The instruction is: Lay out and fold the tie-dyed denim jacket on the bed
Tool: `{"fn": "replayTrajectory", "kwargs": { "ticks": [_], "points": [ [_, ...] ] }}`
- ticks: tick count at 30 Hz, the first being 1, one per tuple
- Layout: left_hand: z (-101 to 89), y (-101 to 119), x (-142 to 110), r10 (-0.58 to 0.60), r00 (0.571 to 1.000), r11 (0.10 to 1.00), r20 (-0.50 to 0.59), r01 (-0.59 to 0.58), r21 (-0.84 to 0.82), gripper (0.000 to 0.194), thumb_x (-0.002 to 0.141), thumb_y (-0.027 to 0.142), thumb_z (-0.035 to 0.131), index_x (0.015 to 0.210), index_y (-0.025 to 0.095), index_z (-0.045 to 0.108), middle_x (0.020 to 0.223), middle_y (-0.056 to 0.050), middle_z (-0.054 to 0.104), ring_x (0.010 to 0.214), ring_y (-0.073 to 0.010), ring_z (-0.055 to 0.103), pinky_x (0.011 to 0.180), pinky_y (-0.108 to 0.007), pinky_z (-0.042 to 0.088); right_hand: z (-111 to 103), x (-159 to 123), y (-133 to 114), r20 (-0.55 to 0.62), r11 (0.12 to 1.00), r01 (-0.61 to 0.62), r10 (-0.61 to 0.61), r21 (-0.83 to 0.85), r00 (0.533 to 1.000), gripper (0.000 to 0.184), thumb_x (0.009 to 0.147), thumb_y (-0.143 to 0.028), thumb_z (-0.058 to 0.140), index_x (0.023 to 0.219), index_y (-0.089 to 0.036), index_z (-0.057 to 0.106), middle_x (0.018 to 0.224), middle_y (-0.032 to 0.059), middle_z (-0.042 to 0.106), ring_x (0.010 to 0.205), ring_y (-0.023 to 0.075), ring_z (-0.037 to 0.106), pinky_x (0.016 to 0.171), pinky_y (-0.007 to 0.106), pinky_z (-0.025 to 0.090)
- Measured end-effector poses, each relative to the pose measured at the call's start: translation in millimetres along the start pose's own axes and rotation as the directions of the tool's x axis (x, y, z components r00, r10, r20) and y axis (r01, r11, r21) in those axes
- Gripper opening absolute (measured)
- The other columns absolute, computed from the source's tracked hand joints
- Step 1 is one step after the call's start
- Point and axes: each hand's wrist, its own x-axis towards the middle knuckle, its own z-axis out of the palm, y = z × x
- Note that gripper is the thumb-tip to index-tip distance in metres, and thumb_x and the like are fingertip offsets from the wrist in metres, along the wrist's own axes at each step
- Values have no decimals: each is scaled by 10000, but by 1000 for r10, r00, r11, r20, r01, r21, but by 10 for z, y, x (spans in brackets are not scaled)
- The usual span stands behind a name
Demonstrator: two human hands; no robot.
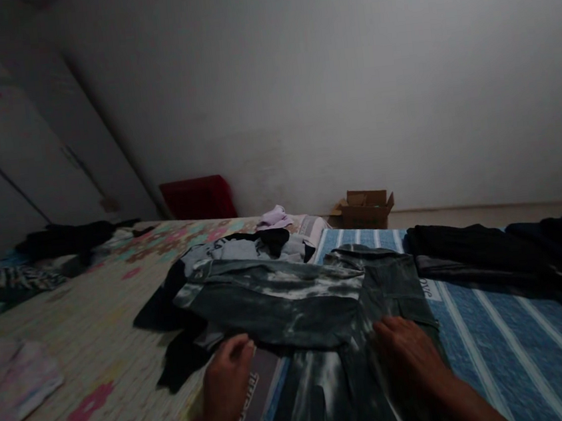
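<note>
A dark grey-green garment with pale tie-dye streaks lies spread in front of me, one long sleeve-like part stretched to the left. Its lower part runs down towards me between my arms. My left hand is at the lower edge of that long part, fingers curled towards the thumb; whether cloth is between them is hidden. On the right side of the garment, my right hand has its fingers closed on the fabric. Beneath and behind the long part lie a grey and black printed garment and dark cloth.
Folded dark clothes lie on the blue striped cloth at right. A floral sheet covers the left, with a pale pink garment and a clothes heap. Behind are a lilac cloth, cardboard box and red object.
</note>
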Motion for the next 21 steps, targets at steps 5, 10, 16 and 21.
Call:
{"fn": "replayTrajectory", "kwargs": {
  "ticks": [5,10,16,21],
  "points": [
    [-63,137,186,-455,889,777,49,423,-467,201,612,231,743,746,154,614,684,-32,665,670,-210,665,556,-289,547,145,-327,107,-60,990,18,-10,143,998,233,915,-193,416,857,-220,640,871,33,645,788,180,591,719,293,384],
    [60,323,306,-514,825,572,234,533,-623,220,648,140,746,784,150,573,693,-48,683,582,-192,660,564,-321,545,159,-491,132,-57,971,22,-9,237,998,248,922,-235,385,811,-216,605,828,37,621,740,169,586,670,281,390],
    [283,647,466,-516,848,484,125,408,-774,210,592,61,716,706,161,570,603,19,643,514,-152,621,578,-309,543,36,-629,119,-68,927,19,6,374,998,301,932,-327,344,772,-218,576,811,40,616,726,163,595,655,273,410],
    [459,1176,437,-227,974,676,28,178,-715,222,525,221,773,562,151,565,544,22,603,485,-156,590,505,-278,499,-116,-705,153,-137,805,21,75,593,988,328,911,-389,362,842,-214,631,824,49,652,758,184,626,685,294,456]
  ]
}}
